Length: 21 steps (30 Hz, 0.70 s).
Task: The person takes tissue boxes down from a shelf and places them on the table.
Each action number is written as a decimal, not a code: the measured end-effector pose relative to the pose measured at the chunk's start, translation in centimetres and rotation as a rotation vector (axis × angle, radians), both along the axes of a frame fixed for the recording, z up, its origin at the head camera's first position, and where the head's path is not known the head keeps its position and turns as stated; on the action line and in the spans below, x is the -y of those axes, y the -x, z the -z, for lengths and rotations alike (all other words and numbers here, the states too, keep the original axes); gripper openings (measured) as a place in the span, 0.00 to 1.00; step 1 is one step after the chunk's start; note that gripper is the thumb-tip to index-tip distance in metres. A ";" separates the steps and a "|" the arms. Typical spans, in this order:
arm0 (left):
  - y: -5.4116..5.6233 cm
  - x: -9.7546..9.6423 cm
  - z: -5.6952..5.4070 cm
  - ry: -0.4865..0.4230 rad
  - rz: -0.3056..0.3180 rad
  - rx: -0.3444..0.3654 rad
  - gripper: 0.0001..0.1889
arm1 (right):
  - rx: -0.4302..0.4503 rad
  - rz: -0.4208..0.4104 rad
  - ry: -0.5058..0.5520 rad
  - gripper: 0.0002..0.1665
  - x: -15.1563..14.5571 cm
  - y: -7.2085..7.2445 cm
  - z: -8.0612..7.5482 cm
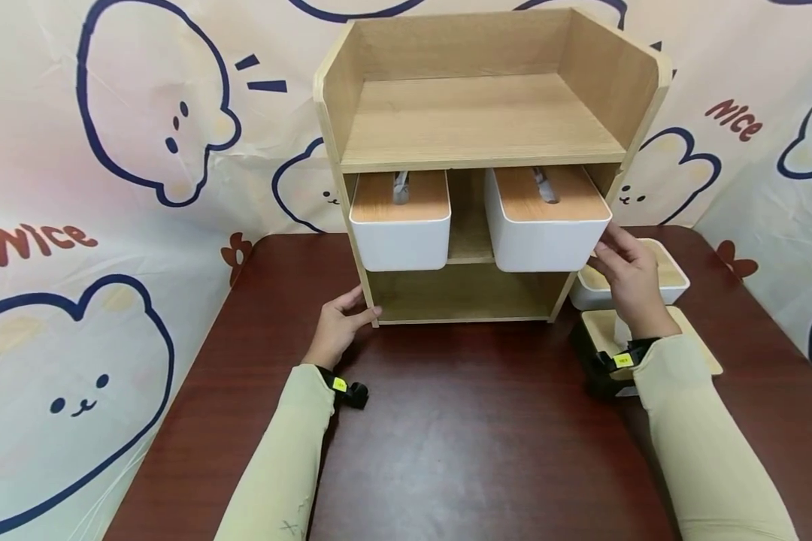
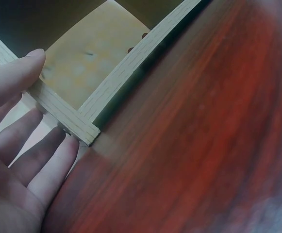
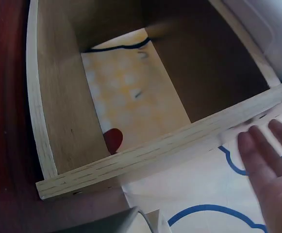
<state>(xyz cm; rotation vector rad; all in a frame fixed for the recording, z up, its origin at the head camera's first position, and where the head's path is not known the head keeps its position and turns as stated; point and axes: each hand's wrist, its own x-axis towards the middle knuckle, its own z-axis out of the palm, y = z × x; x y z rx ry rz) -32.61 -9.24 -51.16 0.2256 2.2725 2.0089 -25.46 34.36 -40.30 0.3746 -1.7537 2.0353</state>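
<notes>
A light wooden desktop shelf (image 1: 467, 120) stands upright at the table's back. Two white boxes, a left one (image 1: 399, 244) and a right one (image 1: 551, 246), jut out from its middle level; each has a brown wooden lid with a clear slot. My left hand (image 1: 334, 327) grips the shelf's lower left side panel (image 2: 58, 109), thumb at the front edge and fingers along the outside. Beside the right side panel (image 3: 170, 141), my right hand (image 1: 629, 278) has its fingers extended near the right box's corner. Whether those fingertips touch the panel is unclear; the thumb is hidden in the right wrist view.
At the right, a white box with a wooden lid (image 1: 673, 274) sits behind a black box with a light lid (image 1: 700, 342), partly under my right forearm. A cartoon-printed cloth (image 1: 176, 315) hangs around the dark red table (image 1: 474, 436).
</notes>
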 end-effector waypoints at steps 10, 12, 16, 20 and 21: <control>0.0 -0.4 0.0 0.003 0.010 0.009 0.37 | 0.066 0.044 -0.117 0.26 0.2 -0.4 1.1; -0.1 -0.3 0.0 -0.003 0.016 0.017 0.37 | 0.080 0.105 -0.182 0.26 0.3 -0.4 1.3; -0.3 -0.1 0.0 -0.003 0.008 0.015 0.37 | 0.119 0.197 -0.254 0.26 0.6 -0.2 1.7; 0.0 0.0 0.1 -0.011 0.001 0.000 0.37 | 0.121 0.227 -0.273 0.26 0.6 0.3 1.8; 0.1 -0.1 0.1 -0.013 0.005 -0.002 0.37 | 0.117 0.224 -0.261 0.26 0.5 0.4 1.8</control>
